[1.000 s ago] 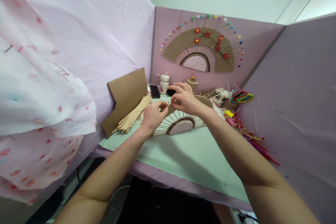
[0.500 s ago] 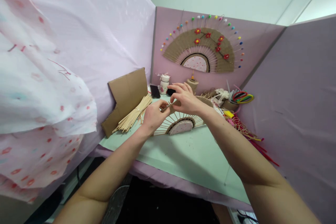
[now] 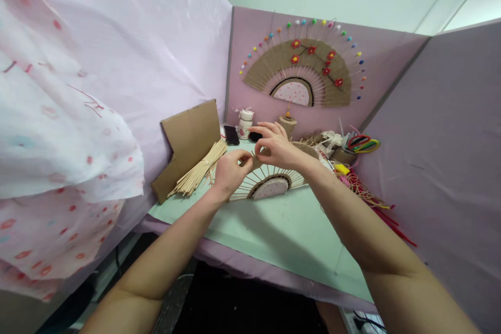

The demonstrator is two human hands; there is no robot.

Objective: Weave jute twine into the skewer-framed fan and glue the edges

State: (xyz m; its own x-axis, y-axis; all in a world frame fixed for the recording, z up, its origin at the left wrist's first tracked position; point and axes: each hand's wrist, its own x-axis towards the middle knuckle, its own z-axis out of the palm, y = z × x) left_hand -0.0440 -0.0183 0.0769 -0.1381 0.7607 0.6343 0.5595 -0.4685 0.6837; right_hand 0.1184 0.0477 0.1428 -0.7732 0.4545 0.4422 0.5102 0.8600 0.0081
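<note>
The half-made fan [image 3: 270, 183] lies flat on the pale green table [image 3: 289, 235], its stick ribs spread around a pink half-disc, and both hands work at its rim at about eleven o'clock. The left hand [image 3: 230, 171] is closed in a pinch on a brown strand [image 3: 252, 159] just where it meets the ribs, seemingly to pin it there. The right hand [image 3: 276, 147] nips the same strand between thumb and forefinger, its other fingers lifted and splayed, probably to keep them clear of the ribs. At nine o'clock from the fan a bundle of sticks [image 3: 199, 169] leans on a cardboard sheet [image 3: 188, 138], near the left hand. At twelve o'clock, against the partition, stand a white jar [image 3: 246, 121], a dark phone [image 3: 231, 135] and a twine spool [image 3: 288, 124]; above them hangs a finished fan [image 3: 303, 70], perhaps as a pattern. Coloured pipe cleaners [image 3: 362, 143] sit at two o'clock. No brand, label or writing can be read anywhere.
</note>
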